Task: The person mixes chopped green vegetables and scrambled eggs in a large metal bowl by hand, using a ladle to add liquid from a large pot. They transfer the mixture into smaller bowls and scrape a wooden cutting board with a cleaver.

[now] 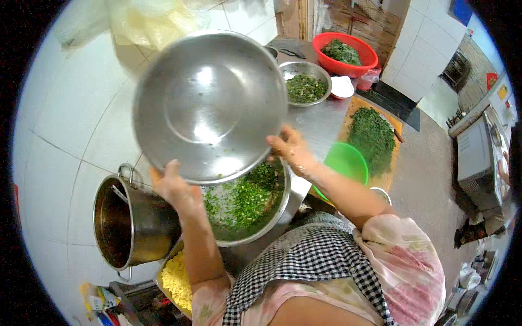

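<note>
A large stainless steel bowl (208,106) is held up and tilted, its inside towards me, with a few green bits stuck to it. My left hand (175,185) grips its rim at the lower left, and my right hand (291,148) grips the rim at the lower right. Beneath it, partly hidden, stands another wide metal bowl (283,208) with chopped greens (251,199) and some pale matter in it. A green plastic bowl (346,165) is close to my right forearm.
At left stands a tall metal pot (151,224), beside a tray of yellow food (177,281). Chopped dark greens (371,138) cover an orange board. Farther back are a metal bowl of greens (306,87), a white dish (341,87) and a red basin (367,71) with greens.
</note>
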`<state>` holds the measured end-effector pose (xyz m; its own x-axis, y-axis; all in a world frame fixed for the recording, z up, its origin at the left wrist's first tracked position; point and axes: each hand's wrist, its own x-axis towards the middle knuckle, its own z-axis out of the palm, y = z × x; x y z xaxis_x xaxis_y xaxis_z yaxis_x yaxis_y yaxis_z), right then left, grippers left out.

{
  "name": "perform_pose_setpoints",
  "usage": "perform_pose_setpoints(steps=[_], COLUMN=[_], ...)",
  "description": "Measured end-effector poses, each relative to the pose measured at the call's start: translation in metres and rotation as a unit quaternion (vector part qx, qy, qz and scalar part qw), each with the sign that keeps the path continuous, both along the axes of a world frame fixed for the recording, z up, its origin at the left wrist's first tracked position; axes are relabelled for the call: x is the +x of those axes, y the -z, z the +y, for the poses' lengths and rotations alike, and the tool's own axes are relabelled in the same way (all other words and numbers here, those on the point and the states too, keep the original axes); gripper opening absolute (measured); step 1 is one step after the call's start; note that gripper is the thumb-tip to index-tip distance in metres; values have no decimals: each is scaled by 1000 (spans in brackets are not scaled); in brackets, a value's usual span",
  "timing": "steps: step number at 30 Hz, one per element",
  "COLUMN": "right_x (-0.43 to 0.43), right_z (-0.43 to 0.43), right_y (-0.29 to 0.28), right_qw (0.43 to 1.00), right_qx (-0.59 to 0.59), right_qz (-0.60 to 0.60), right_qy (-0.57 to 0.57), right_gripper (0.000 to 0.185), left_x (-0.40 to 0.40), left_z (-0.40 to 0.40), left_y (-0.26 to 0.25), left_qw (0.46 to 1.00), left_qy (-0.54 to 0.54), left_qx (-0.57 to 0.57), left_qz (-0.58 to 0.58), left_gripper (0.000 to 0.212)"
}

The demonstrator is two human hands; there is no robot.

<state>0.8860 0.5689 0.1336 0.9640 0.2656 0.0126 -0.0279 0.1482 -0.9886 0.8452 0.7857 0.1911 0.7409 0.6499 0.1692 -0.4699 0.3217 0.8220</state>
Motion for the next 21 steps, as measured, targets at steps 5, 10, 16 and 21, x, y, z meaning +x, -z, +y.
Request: perform_pose_setpoints(steps=[5, 10, 16, 21], right_x=[19, 104, 320, 475], right_z=[-79, -127, -207, -201], right_y=[45, 6, -2, 32], right_qw=[982, 966, 944, 842], right_qx=[-14, -7, -66, -320], right_qz=[115, 74, -68, -125], right_qy=[147, 247, 316, 417], right_gripper=[34, 22, 23, 32], left_x=[22, 27, -32, -122], left_z=[-65, -49, 13, -17], left_y=[27, 34, 90, 93], left_qw=[966, 946, 941, 840], left_qy=[85, 133, -67, -269], left_qx=[230, 239, 243, 188], left_qz=[79, 176, 228, 432], left_gripper=[40, 39, 30, 18])
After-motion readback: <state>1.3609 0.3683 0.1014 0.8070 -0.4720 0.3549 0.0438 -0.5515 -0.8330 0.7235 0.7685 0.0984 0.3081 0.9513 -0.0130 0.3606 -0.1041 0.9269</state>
